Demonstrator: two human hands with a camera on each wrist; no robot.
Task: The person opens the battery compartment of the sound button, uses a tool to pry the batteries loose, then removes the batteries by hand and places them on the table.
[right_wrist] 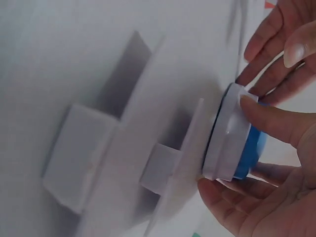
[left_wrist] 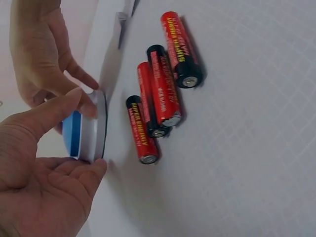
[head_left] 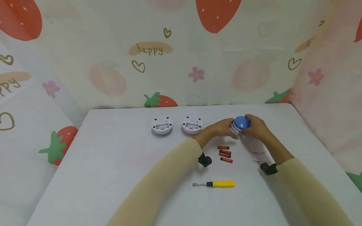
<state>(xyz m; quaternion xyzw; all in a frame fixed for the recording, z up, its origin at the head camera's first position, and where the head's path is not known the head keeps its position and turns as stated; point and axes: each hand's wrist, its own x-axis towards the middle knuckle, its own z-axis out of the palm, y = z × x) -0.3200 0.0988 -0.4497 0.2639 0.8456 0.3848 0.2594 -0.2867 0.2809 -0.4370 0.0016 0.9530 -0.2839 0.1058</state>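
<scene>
Head view: I locate the blue-topped device (head_left: 242, 122) at the right rear of the worktop (head_left: 113, 163), dome upward, between the left grip (head_left: 222, 127) and the right grip (head_left: 256, 128). Two inverted units (head_left: 162, 121) lie to its left, battery bays facing up. Four red batteries (head_left: 225, 155) and a yellow-handled screwdriver (head_left: 223, 184) lie nearer the camera.

Left wrist view: The left grip is not closed; its fingers are extended, with fingertips at the edge of the white base. The batteries lie loose nearby.

Right wrist view: The right grip pinches the white base, thumb and fingers opposed. White pieces (right_wrist: 79, 158) stand close by; I cannot identify them. I judge the step in hand to be positioning the device. The next move probably calls for inverting it to match the other units, keeping the right pinch and supporting the dome with the left.
</scene>
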